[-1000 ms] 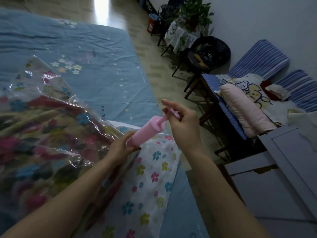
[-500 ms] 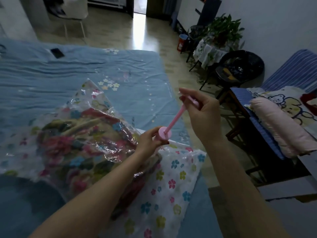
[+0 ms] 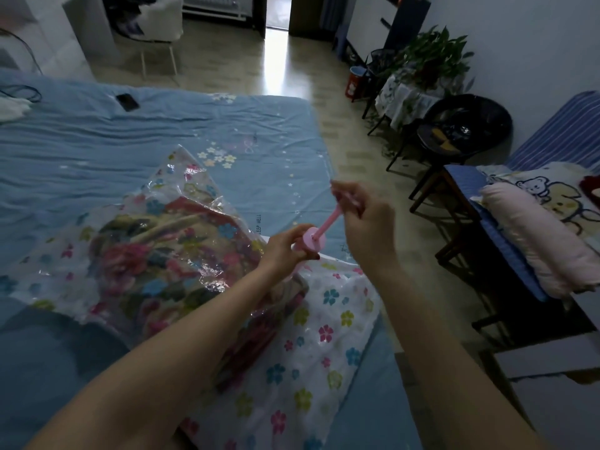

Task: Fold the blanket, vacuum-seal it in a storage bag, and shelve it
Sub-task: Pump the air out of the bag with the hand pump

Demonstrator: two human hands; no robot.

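Note:
A clear storage bag (image 3: 328, 339) printed with small flowers lies on the blue bed (image 3: 97, 151). Inside it shows the folded floral blanket (image 3: 152, 254). A pink hand pump (image 3: 312, 242) stands on the bag near its middle. My left hand (image 3: 285, 251) grips the pump's barrel from the left. My right hand (image 3: 367, 216) holds the handle at the top of the pink rod, which is drawn out of the barrel. The pump's base and the bag's valve are hidden behind my left hand.
A black phone (image 3: 127, 102) lies on the far part of the bed. Right of the bed runs a floor aisle, then a black chair (image 3: 461, 128), a plant table (image 3: 418, 89) and a bench with pink bedding (image 3: 532, 235). A grey cabinet (image 3: 552, 384) stands at lower right.
My right hand has pulled the pump's rod up and out of the barrel. The view has tilted up, showing more of the room.

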